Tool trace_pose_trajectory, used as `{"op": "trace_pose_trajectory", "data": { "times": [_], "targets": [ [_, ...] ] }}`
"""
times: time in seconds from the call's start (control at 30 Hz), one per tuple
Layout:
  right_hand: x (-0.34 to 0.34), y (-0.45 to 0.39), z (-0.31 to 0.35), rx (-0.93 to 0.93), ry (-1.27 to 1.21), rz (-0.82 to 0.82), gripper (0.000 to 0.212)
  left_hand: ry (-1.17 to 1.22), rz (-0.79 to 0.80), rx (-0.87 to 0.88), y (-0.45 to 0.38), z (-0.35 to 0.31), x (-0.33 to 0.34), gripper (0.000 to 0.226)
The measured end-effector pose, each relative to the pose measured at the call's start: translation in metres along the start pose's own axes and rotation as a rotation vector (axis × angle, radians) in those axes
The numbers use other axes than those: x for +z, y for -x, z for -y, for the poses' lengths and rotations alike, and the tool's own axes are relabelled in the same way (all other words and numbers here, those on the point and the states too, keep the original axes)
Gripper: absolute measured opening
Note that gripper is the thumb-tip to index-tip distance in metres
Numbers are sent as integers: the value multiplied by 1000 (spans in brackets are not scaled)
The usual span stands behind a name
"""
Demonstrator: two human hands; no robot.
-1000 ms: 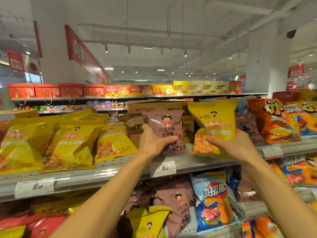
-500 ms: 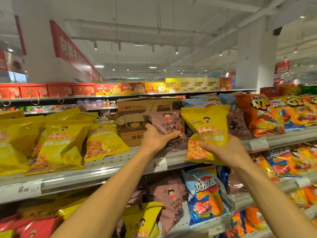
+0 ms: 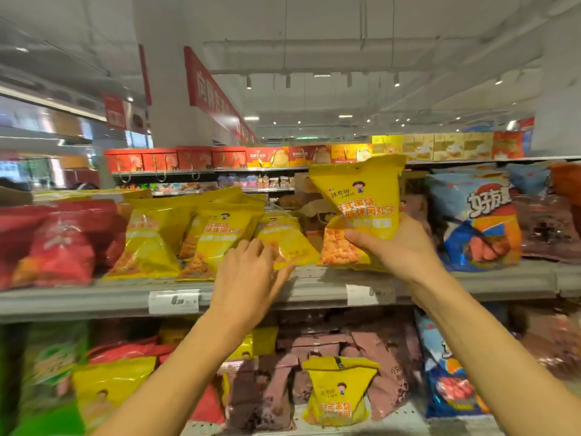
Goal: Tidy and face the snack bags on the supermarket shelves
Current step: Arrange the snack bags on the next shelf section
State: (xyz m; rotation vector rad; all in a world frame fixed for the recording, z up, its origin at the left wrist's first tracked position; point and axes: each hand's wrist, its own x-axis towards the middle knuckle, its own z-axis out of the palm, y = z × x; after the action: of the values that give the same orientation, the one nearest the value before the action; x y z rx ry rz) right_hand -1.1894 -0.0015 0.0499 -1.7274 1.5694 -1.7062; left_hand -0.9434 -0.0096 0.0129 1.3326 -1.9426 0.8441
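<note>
From your head camera, your right hand (image 3: 399, 247) grips a yellow snack bag (image 3: 361, 212) around its lower half, fingers wrapped across the front, lifting it upright above the grey shelf (image 3: 94, 298) at about 1 o'clock from the centre of the view. Your left hand (image 3: 248, 275) stretches out with fingers spread and loosely open, holding nothing, its fingertips touching the lower corner of a leaning yellow bag (image 3: 286, 239) at the right end of a row of yellow bags (image 3: 185, 237) on that shelf. At 9 o'clock, red bags (image 3: 53, 243) lie just beside the yellow row. At 3 o'clock, a blue and orange bag (image 3: 481, 218) stands near the held one, with a brown bag (image 3: 547, 228) behind its right edge. A white price tag (image 3: 174, 302) hangs on the shelf lip to the left of your left wrist. On the lower shelf, at 6 o'clock, another yellow bag (image 3: 339, 391) stands among brown packs (image 3: 386, 363), with a blue bag (image 3: 446, 382) to their right. The picture is blurred toward the left edge.
</note>
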Motion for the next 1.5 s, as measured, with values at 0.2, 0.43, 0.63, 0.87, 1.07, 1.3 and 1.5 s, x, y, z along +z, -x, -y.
{"op": "trace_pose_trajectory", "data": {
  "times": [0.2,0.43,0.63,0.87,1.07,1.3,1.5],
  "targets": [
    [70,-12,16,47,92,102,61,-24,92,65,22,29,-7,38],
    [104,-16,27,115,-10,170,48,25,123,58,26,32,-11,35],
    [120,-17,32,54,76,159,50,63,133,46,28,31,-13,38],
    [123,-18,25,139,94,225,30,88,133,41,28,32,-14,41],
    [122,-20,28,187,142,291,36,71,135,42,29,31,-14,43],
    [130,-15,39,198,201,368,55,73,114,44,29,28,-11,43],
    [116,-9,39,194,270,403,64,109,93,-3,26,29,-7,41]
  ]
}}
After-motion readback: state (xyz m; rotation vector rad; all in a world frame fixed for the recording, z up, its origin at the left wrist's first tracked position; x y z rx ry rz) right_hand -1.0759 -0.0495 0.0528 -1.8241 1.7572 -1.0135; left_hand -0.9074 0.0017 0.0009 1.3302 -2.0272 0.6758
